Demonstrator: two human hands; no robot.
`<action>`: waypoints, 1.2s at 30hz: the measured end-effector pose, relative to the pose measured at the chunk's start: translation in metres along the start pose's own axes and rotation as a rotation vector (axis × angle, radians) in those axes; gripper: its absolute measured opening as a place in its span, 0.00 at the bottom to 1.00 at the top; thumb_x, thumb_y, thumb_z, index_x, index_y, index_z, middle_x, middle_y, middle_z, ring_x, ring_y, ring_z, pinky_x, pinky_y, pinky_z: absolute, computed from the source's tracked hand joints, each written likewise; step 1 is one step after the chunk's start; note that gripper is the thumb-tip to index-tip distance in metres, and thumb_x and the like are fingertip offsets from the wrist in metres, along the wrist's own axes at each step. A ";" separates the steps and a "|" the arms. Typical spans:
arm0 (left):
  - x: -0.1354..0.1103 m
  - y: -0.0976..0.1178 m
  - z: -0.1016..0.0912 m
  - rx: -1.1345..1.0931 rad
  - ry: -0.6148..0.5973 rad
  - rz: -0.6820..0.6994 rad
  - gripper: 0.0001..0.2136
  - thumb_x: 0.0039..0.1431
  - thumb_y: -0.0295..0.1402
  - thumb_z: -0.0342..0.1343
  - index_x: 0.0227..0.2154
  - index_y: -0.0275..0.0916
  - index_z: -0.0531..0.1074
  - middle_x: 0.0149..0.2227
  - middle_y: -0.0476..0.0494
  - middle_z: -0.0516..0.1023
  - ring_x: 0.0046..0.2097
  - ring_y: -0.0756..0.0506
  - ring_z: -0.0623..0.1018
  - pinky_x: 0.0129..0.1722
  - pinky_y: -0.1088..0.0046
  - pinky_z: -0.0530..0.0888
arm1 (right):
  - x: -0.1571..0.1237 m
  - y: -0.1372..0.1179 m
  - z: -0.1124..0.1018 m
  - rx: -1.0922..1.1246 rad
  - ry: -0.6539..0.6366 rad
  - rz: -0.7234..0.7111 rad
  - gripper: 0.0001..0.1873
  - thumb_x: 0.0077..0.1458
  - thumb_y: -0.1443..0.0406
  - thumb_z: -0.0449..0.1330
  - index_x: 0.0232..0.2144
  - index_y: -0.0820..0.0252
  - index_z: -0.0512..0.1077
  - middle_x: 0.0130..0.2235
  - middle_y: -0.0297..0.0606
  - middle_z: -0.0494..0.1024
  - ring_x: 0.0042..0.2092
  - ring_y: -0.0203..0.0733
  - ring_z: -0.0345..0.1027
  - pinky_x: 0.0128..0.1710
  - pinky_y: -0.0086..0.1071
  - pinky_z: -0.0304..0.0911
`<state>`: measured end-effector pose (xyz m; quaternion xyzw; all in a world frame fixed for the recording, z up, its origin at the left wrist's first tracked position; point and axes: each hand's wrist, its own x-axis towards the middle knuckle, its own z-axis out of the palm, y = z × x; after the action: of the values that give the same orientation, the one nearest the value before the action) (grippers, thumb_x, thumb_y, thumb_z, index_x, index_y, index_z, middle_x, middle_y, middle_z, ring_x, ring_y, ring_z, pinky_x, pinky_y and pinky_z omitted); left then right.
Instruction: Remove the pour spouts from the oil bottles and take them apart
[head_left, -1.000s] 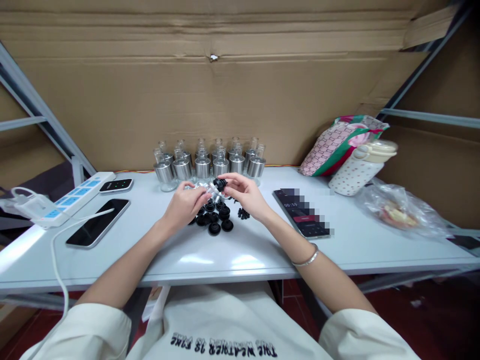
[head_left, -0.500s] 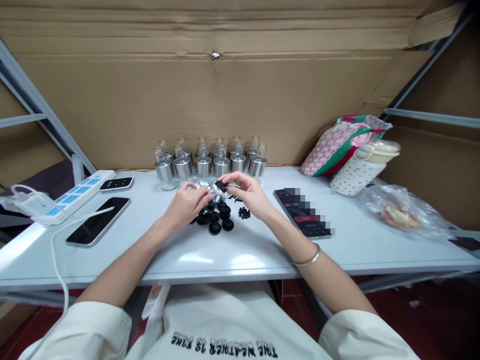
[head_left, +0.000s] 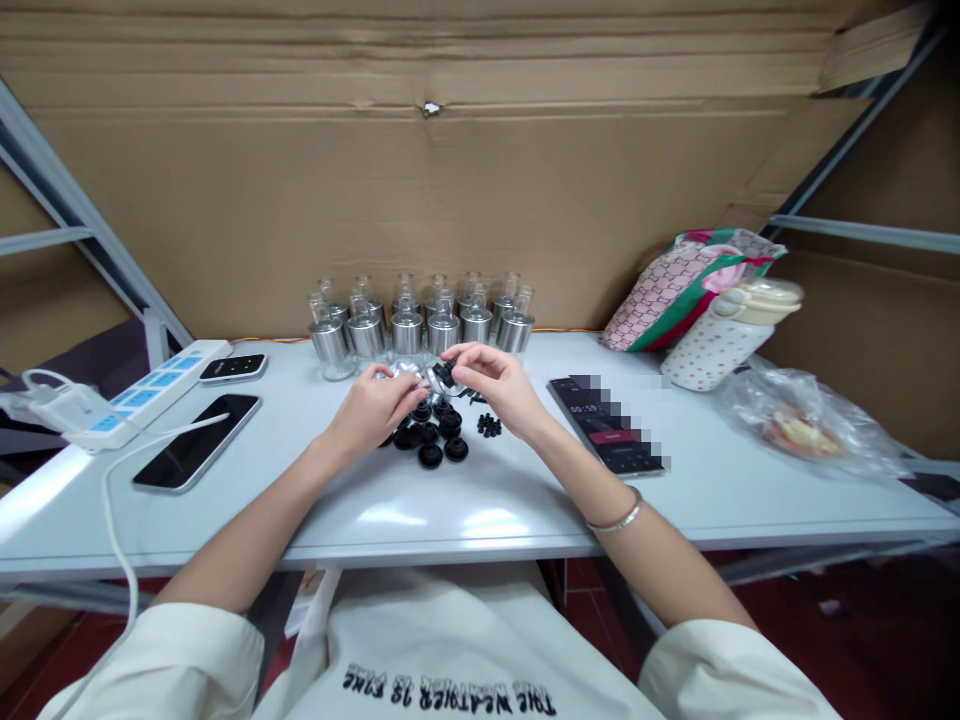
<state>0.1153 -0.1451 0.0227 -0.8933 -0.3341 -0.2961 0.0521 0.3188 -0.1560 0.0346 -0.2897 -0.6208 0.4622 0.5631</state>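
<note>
My left hand (head_left: 379,408) is closed, thumb and fingers pinching a small shiny silver part (head_left: 433,380); its exact kind is partly hidden by my fingers. Against its right end, my right hand (head_left: 496,385) grips a black round stopper (head_left: 444,374) between thumb and fingertips. Just below both hands lies a pile of black round stoppers (head_left: 430,455). Several tiny black caps (head_left: 489,426) form a cluster under my right palm. Behind my hands, more silver parts show in part past the left fingers.
Rows of glass bottles with metal sleeves (head_left: 407,334) stand at the back. On the left are a phone (head_left: 196,443), a small device (head_left: 233,368) and a power strip (head_left: 161,385). Rightward lie another phone (head_left: 604,425), a flask (head_left: 716,345), a patterned bag (head_left: 660,295) and a plastic bag (head_left: 810,420).
My right fingers have shifted slightly, and the black stopper has turned so that its rounded side shows more against the silver part. My left hand has stayed almost still.
</note>
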 end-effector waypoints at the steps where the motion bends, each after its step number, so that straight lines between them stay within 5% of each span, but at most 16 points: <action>1: 0.000 0.000 0.000 -0.004 -0.005 -0.002 0.16 0.68 0.40 0.36 0.32 0.39 0.65 0.25 0.50 0.78 0.25 0.50 0.71 0.45 0.67 0.65 | 0.000 0.000 0.000 -0.003 0.001 0.001 0.11 0.44 0.60 0.66 0.23 0.60 0.69 0.40 0.38 0.74 0.41 0.37 0.67 0.45 0.36 0.63; 18: 0.000 0.000 0.004 0.053 0.005 0.031 0.19 0.66 0.45 0.40 0.31 0.38 0.69 0.23 0.49 0.75 0.28 0.48 0.70 0.42 0.68 0.66 | 0.001 0.003 0.000 0.019 0.028 0.014 0.18 0.42 0.57 0.68 0.34 0.56 0.69 0.38 0.35 0.75 0.43 0.38 0.69 0.49 0.37 0.64; 26: -0.002 -0.001 0.007 0.003 0.017 0.051 0.15 0.64 0.44 0.45 0.37 0.38 0.70 0.25 0.51 0.77 0.25 0.50 0.71 0.45 0.66 0.66 | -0.001 0.006 0.003 0.028 0.001 0.046 0.15 0.43 0.61 0.67 0.33 0.57 0.69 0.36 0.34 0.76 0.41 0.37 0.71 0.48 0.37 0.65; 36: -0.001 0.000 0.006 0.014 -0.014 0.050 0.15 0.65 0.42 0.46 0.32 0.39 0.71 0.24 0.51 0.78 0.23 0.51 0.70 0.46 0.65 0.64 | 0.000 0.012 0.003 0.010 -0.058 0.101 0.12 0.43 0.64 0.65 0.32 0.57 0.68 0.35 0.34 0.75 0.41 0.38 0.72 0.44 0.35 0.68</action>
<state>0.1171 -0.1438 0.0175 -0.9031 -0.3141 -0.2860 0.0636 0.3140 -0.1516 0.0239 -0.3044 -0.6192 0.5014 0.5220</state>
